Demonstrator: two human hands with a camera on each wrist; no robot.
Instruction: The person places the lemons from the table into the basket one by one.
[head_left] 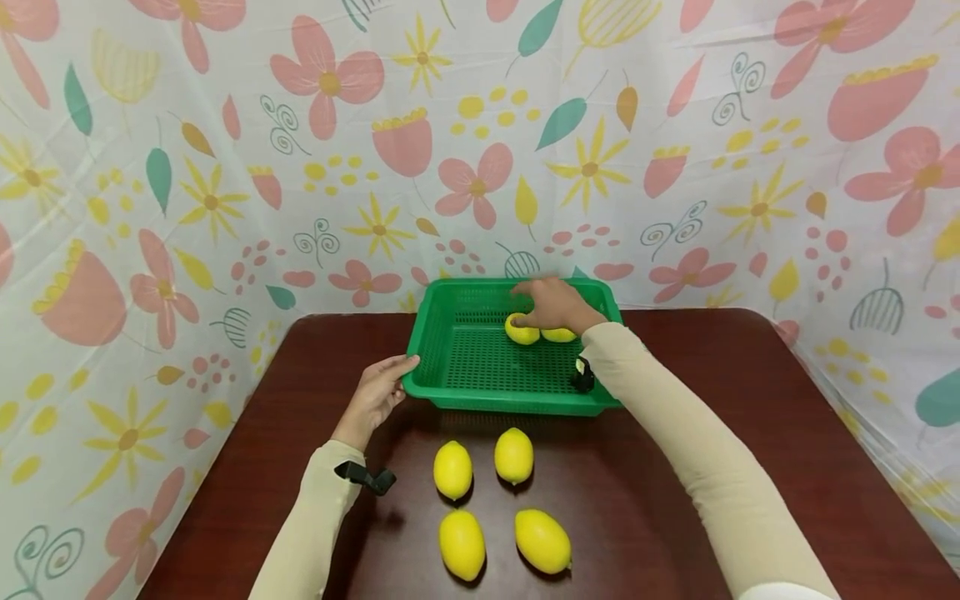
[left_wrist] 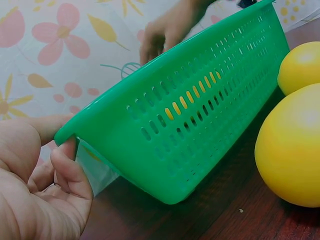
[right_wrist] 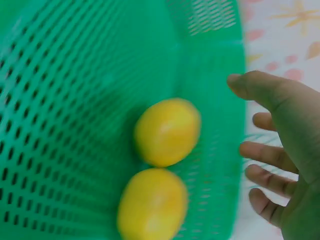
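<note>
A green plastic basket [head_left: 517, 402] with slotted walls stands toward the back of the table. Its left front corner is pinched by my left hand [head_left: 377, 392], thumb on top of the rim and fingers curled below, as the left wrist view shows. Over the basket's right half is my right hand [head_left: 555, 305], fingers spread and holding nothing. Two yellow lemons lie inside, one lemon [right_wrist: 168, 132] beside another lemon [right_wrist: 153, 205], just under that hand. In front of the basket lie several more lemons, among them a near left lemon [head_left: 462, 545] and a near right lemon [head_left: 543, 542].
The dark reddish-brown table [head_left: 300, 433] ends at a flower-patterned cloth [head_left: 480, 167] hanging behind the basket and along both sides. Two further lemons, a left one [head_left: 453, 471] and a right one [head_left: 513, 457], sit close to the basket's front wall.
</note>
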